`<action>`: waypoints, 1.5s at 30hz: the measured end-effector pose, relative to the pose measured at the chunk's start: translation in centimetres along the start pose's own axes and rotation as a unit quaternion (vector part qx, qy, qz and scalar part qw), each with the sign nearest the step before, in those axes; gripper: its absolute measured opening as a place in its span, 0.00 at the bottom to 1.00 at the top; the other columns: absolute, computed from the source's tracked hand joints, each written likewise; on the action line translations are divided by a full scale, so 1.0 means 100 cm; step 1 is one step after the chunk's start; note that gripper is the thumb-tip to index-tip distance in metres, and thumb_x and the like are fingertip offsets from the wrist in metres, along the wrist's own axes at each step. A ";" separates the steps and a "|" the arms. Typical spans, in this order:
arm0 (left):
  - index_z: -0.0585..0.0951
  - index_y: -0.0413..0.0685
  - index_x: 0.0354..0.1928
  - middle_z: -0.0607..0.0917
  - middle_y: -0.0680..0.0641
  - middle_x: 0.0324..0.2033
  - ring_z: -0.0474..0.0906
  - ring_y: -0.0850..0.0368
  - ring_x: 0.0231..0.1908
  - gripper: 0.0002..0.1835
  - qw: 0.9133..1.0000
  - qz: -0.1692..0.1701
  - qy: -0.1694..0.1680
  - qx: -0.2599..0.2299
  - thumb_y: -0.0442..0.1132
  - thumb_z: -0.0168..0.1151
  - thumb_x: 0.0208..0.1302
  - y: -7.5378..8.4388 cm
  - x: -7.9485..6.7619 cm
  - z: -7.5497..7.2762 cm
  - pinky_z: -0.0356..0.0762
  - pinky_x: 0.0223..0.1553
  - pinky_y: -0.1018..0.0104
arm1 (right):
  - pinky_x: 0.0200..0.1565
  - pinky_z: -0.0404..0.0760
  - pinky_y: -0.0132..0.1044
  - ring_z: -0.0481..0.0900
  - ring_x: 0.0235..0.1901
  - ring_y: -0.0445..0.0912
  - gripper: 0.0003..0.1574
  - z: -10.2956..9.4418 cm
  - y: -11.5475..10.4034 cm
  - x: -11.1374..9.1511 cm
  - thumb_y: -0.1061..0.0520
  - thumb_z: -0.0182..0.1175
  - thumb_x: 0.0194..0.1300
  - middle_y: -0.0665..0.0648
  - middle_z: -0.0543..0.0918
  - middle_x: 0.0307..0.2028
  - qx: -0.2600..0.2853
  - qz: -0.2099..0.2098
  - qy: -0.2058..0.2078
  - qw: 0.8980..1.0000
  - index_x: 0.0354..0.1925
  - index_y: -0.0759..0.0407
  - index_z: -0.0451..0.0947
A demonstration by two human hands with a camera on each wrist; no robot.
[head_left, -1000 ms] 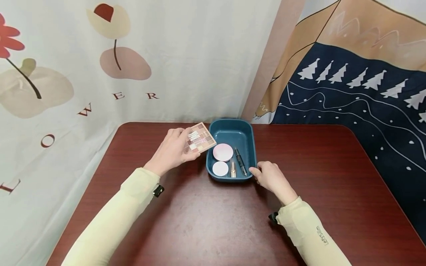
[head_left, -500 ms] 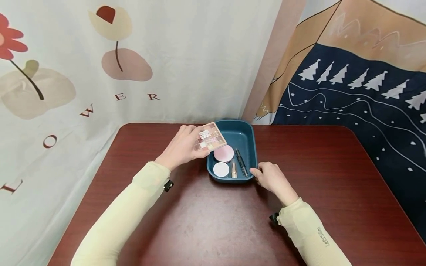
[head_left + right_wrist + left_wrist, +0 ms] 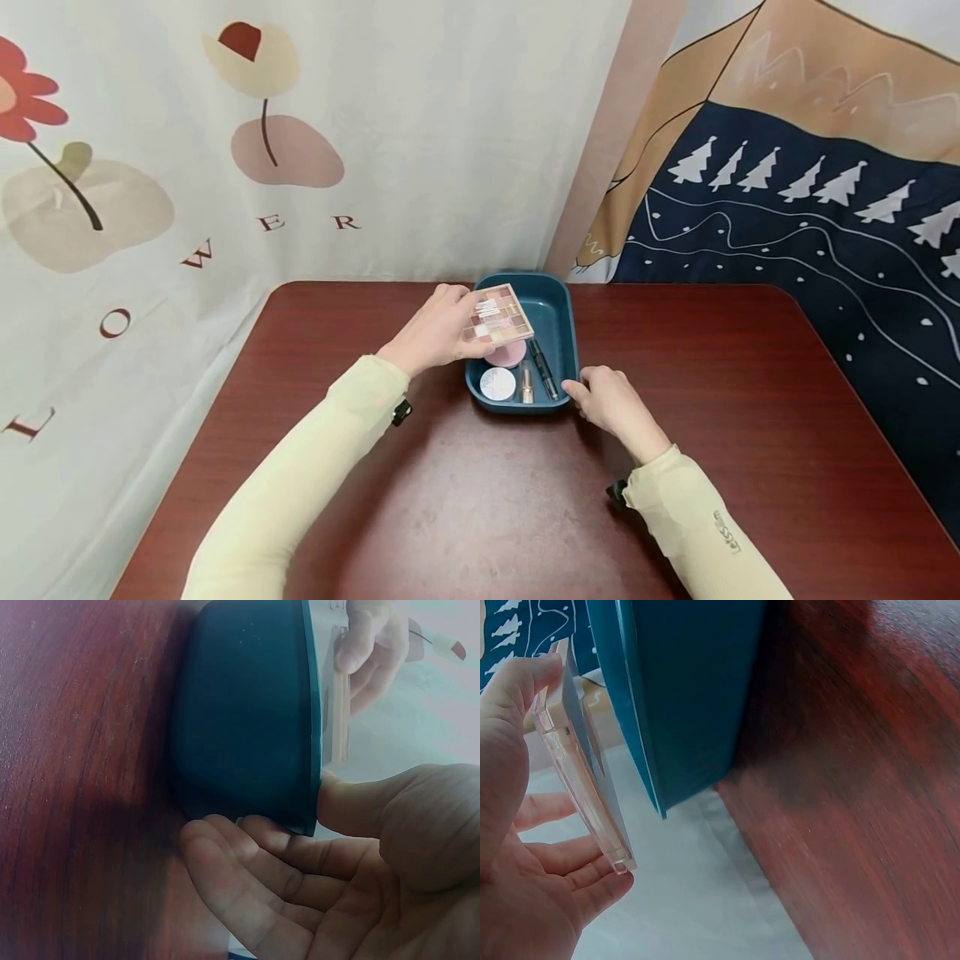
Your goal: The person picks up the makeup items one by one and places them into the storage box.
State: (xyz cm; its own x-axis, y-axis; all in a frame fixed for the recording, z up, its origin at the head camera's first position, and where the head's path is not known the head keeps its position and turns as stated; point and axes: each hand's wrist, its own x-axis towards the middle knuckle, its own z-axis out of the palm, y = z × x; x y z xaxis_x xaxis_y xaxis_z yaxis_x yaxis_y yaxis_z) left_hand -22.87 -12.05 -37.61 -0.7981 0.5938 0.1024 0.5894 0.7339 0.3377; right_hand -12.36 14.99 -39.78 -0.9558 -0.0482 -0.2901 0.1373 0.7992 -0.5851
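Observation:
My left hand [image 3: 438, 332] grips an eyeshadow palette [image 3: 501, 315] by its edges, thumb on one side and fingers on the other. The palette hangs tilted over the left part of a blue bin [image 3: 558, 312]; in the left wrist view the palette [image 3: 585, 761] is apart from the bin's wall. With thumb and fingers, my right hand [image 3: 611, 404] pinches the bin's near right corner, as the right wrist view of the bin [image 3: 247, 712] shows. Inside the bin lie a pink round compact [image 3: 506, 356], partly hidden by the palette, a white round compact [image 3: 497, 384], a lipstick [image 3: 527, 386] and a black pen-like stick [image 3: 543, 371].
The bin stands at the back of a dark red wooden table [image 3: 465, 500]. Behind the table hang a white flower-print curtain [image 3: 435, 150] and a navy cloth [image 3: 750, 217] with printed trees.
My left hand has carried the palette rightward, from the bin's left rim to over its inside, covering part of the pink compact. The right hand keeps its hold on the bin's corner.

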 end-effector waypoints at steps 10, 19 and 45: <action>0.70 0.42 0.73 0.75 0.37 0.61 0.65 0.45 0.61 0.44 0.998 -0.014 -0.053 0.009 0.59 0.73 0.61 0.006 0.014 0.011 0.72 0.63 0.53 | 0.30 0.72 0.38 0.76 0.23 0.46 0.20 -0.002 -0.002 -0.001 0.52 0.57 0.78 0.56 0.78 0.22 -0.002 0.003 -0.001 1.000 0.29 0.60 0.76; 0.72 0.41 0.72 0.75 0.37 0.62 0.66 0.45 0.60 0.45 0.998 0.009 -0.056 0.030 0.60 0.74 0.60 0.009 0.025 0.018 0.71 0.64 0.52 | 0.30 0.72 0.38 0.76 0.22 0.45 0.21 -0.002 0.002 0.001 0.52 0.57 0.78 0.55 0.79 0.21 -0.017 -0.019 0.008 1.000 0.27 0.59 0.75; 0.75 0.38 0.67 0.79 0.36 0.57 0.71 0.45 0.54 0.41 0.984 0.048 -0.097 0.141 0.61 0.70 0.61 0.014 0.052 0.033 0.74 0.59 0.55 | 0.30 0.73 0.38 0.77 0.23 0.46 0.21 0.001 0.000 0.000 0.52 0.56 0.79 0.55 0.79 0.22 -0.014 -0.005 0.001 1.000 0.28 0.60 0.74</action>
State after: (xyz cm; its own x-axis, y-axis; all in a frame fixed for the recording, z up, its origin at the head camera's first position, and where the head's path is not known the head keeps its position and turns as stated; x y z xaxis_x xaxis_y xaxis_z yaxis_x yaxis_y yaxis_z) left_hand -25.81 -6.88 -39.68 -0.7147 0.6961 -0.0686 0.6936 0.7180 0.0592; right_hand -12.30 14.90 -39.82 -0.9573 -0.0549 -0.2838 0.1209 0.8157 -0.5657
